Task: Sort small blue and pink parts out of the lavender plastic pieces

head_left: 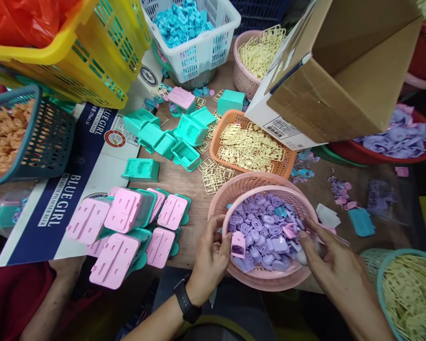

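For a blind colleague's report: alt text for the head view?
Left hand holds a small pink plastic piece at the rim of a pink basket of purple parts; right hand reaches into it. Pink-and-teal assemblies lie stacked to the left.

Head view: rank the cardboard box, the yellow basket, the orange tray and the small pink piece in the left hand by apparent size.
1. Cardboard box
2. Yellow basket, though nearness and cropping make the top two unsure
3. Orange tray
4. Pink piece, held by the left hand
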`<state>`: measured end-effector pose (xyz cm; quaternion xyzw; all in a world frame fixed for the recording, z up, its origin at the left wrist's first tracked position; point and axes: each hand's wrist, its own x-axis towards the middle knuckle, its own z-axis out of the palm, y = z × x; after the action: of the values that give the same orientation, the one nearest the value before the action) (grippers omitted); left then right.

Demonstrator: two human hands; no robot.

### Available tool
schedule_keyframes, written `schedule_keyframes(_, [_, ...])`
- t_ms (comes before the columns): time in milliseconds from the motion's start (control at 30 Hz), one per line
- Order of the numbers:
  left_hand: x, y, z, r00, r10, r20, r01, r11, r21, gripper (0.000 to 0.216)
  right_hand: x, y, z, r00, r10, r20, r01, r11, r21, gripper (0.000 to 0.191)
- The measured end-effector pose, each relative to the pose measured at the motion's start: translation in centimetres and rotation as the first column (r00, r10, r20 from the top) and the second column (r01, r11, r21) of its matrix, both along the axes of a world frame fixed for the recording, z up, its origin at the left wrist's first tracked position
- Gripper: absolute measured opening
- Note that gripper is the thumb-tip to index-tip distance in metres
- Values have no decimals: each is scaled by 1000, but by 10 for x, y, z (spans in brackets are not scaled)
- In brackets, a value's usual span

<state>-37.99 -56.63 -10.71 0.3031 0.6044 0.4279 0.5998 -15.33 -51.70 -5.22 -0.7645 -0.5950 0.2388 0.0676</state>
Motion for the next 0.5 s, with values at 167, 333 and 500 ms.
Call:
schedule_keyframes(167, [1,-2,0,999,2,37,-1,1000,-10,23,-1,1,-4,1000,-13,15,13,1000,-14,68])
schedule_keyframes(333, [8,-8,-4,998,-11,56,12,1000,-11,26,-5,6,-32,1000,9,0,-9,1000,-6,70])
schedule_keyframes(500, [16,-12,-12,997,6,78,-6,1000,1,25,-33,16,-51,993,114,8,-113,991,-74,72])
